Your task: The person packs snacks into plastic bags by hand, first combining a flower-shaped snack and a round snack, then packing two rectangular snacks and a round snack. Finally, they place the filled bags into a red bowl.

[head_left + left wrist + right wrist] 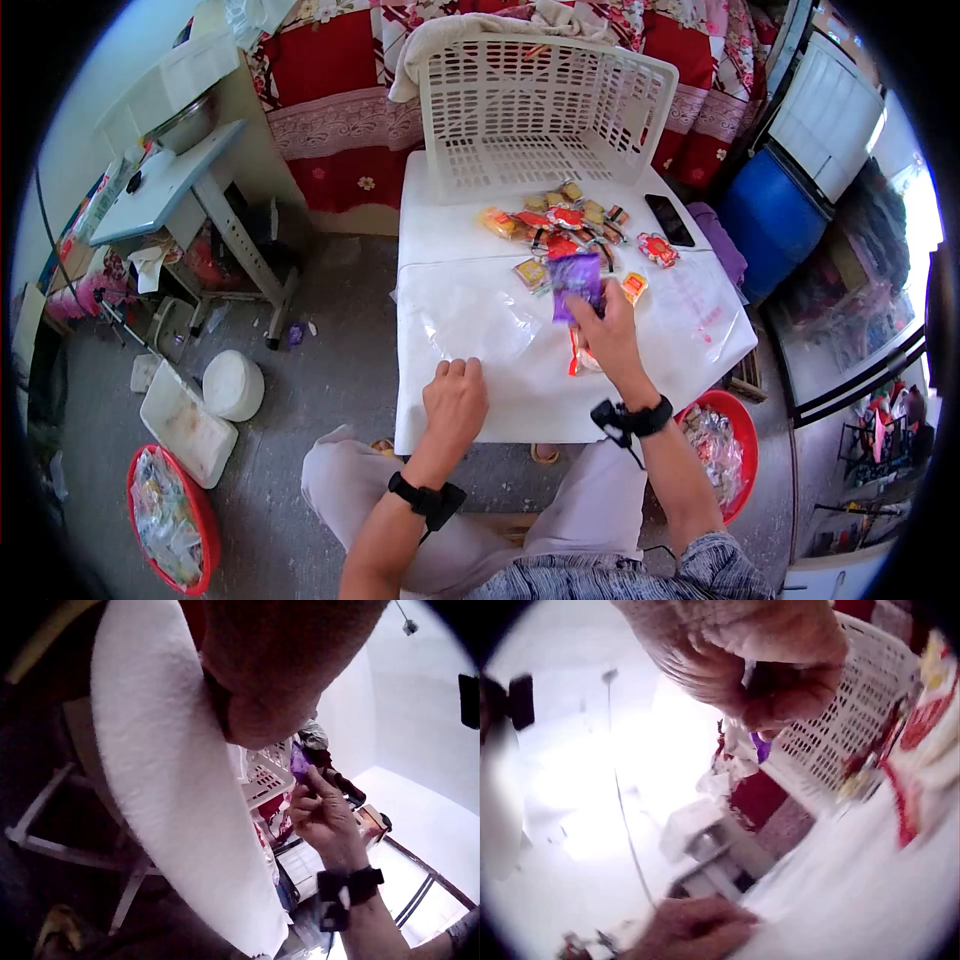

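My right hand (608, 335) pinches a purple snack packet (574, 280) between thumb and fingers, over the white table (640, 400). In the right wrist view only a purple corner of it shows below the fingers. By the table's front edge, my left hand (456, 400) rests with its fingers curled, just below a clear plastic bag (475, 315); its fingertips are hidden. Beyond the right hand lies a pile of small wrapped snacks (565, 220), red, yellow and brown. An orange-red packet (633, 288) and a red-edged packet (577, 355) lie close to that hand.
A white slatted basket (545, 110) lies on its side at the table's back. A black phone (669, 220) is at right. Red tubs (742, 440) of wrappers stand on the floor at both sides. A blue barrel (770, 225) stands at right, a small table (165, 190) at left.
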The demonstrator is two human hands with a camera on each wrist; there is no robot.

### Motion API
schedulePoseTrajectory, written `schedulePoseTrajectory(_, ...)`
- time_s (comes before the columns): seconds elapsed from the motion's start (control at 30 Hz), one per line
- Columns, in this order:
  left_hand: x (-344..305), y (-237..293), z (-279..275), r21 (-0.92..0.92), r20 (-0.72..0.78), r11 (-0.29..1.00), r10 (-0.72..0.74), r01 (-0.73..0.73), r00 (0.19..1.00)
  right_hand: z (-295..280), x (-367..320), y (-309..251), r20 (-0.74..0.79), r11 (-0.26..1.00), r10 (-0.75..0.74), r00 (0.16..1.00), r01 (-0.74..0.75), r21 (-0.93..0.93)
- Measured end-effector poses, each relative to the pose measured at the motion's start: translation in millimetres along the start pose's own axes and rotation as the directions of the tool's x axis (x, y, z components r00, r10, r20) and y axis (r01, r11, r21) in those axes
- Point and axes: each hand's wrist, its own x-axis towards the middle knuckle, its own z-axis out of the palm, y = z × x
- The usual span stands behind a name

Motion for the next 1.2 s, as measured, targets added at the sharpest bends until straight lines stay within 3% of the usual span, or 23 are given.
schedulePoseTrajectory(0.03, 0.7, -1.2, 0.9, -0.004, 0.000, 1.000, -0.007, 0.007, 1.000, -3.0, -11.7, -7.0, 0.173, 0.979, 0.154, 0.973, -0.173, 0.105)
schedulePoseTrajectory(0.1, 1.0, -4.1, 3.9, -0.011, -0.001, 1.000, -0.014, 0.014, 1.000, 1.9, -39.7, -11.8, 0.345, 0.976, 0.191, 0.919, -0.216, 0.034)
schedulePoseTrajectory(0.17, 1.4, -5.5, 7.2, -0.024, -0.017, 0.999, -0.032, 0.032, 0.999, 12.2, -59.5, -7.3, 0.432, 0.948, 0.243, 0.869, -0.307, 0.083)
schedulePoseTrajectory(0.37, -0.1, 4.2, -7.3, 0.021, -0.062, 0.998, 0.064, -0.062, 0.996, 23.3, -57.0, 19.9, 0.435, 0.812, 0.384, 0.815, -0.522, 0.261)
schedulePoseTrajectory(0.47, -1.0, 6.2, -10.6, 0.053, -0.082, 0.981, 0.193, -0.189, 0.978, 28.5, -57.2, 14.5, 0.420, 0.828, 0.375, 0.827, -0.502, 0.250)
schedulePoseTrajectory(0.6, -1.6, 6.1, -8.8, 0.004, -0.015, 0.974, 0.225, -0.225, 0.974, 38.3, -55.6, 15.3, 0.319, 0.828, 0.346, 0.882, -0.447, 0.338)
schedulePoseTrajectory(0.7, -0.1, 10.1, -11.4, -0.031, -0.009, 0.962, 0.271, -0.272, 0.962, 48.2, -58.0, 34.7, 0.349, 0.771, 0.338, 0.874, -0.469, 0.430)
schedulePoseTrajectory(0.77, 0.0, 9.3, -9.2, -0.049, -0.033, 0.970, 0.237, -0.238, 0.971, 55.7, -67.6, 39.5, 0.344, 0.612, 0.254, 0.904, -0.426, 0.666)
schedulePoseTrajectory(0.83, 1.2, 8.7, -9.3, -0.061, -0.030, 0.974, 0.219, -0.220, 0.975, 54.5, -72.3, 42.2, 0.384, 0.567, 0.223, 0.896, -0.440, 0.697)
schedulePoseTrajectory(0.9, 0.2, 9.7, -8.6, -0.067, -0.020, 0.978, 0.196, -0.197, 0.980, 61.6, -70.5, 42.9, 0.425, 0.425, 0.203, 0.882, -0.470, 0.773)
schedulePoseTrajectory(0.97, 0.2, 10.2, -8.0, -0.099, -0.034, 0.963, 0.248, -0.250, 0.968, 75.4, -58.4, 48.1, 0.384, 0.495, 0.161, 0.909, -0.411, 0.765)
schedulePoseTrajectory(1.03, -1.2, 12.5, -6.7, -0.087, -0.035, 0.956, 0.277, -0.279, 0.960, 85.9, -36.2, 43.7, 0.480, 0.247, 0.155, 0.863, -0.505, 0.827)
schedulePoseTrajectory(1.07, -1.4, 13.6, -6.2, -0.079, -0.035, 0.949, 0.302, -0.304, 0.953, 89.5, -29.1, 38.5, 0.479, 0.246, 0.151, 0.865, -0.502, 0.829)
schedulePoseTrajectory(1.13, -0.6, 13.4, -5.8, -0.073, -0.030, 0.956, 0.281, -0.283, 0.959, 93.8, -20.2, 20.9, 0.463, 0.152, 0.318, 0.827, -0.527, 0.836)
schedulePoseTrajectory(1.2, 0.8, 10.8, -7.3, -0.068, -0.019, 0.965, 0.254, -0.255, 0.967, 95.7, -20.1, 20.4, 0.457, 0.175, 0.320, 0.830, -0.526, 0.832)
